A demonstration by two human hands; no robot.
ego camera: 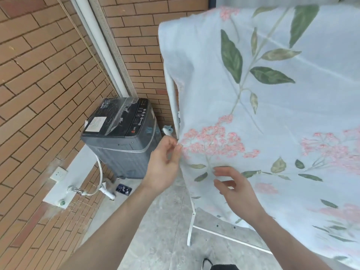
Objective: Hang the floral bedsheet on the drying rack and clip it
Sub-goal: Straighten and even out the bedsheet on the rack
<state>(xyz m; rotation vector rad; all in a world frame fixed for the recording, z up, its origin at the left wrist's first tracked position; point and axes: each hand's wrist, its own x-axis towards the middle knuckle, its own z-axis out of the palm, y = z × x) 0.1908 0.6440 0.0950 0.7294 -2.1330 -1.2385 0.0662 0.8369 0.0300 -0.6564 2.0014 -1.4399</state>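
The floral bedsheet (272,114), pale blue with green leaves and pink blossoms, hangs draped over the top of a white drying rack (174,106) and fills the right of the view. Only the rack's left upright and its foot bar show; the sheet hides the rest. My left hand (164,164) pinches the sheet's left edge between thumb and fingertips, beside the upright. My right hand (233,190) is in front of the sheet lower down, fingers spread and curled, its fingertips touching the fabric without gripping it. No clip is visible.
A grey top-loading washing machine (120,133) stands in the corner against the brick wall (39,75), with a white hose and tap (87,190) to its left. A white drainpipe (101,47) runs down the corner. The floor (155,230) is grey tile.
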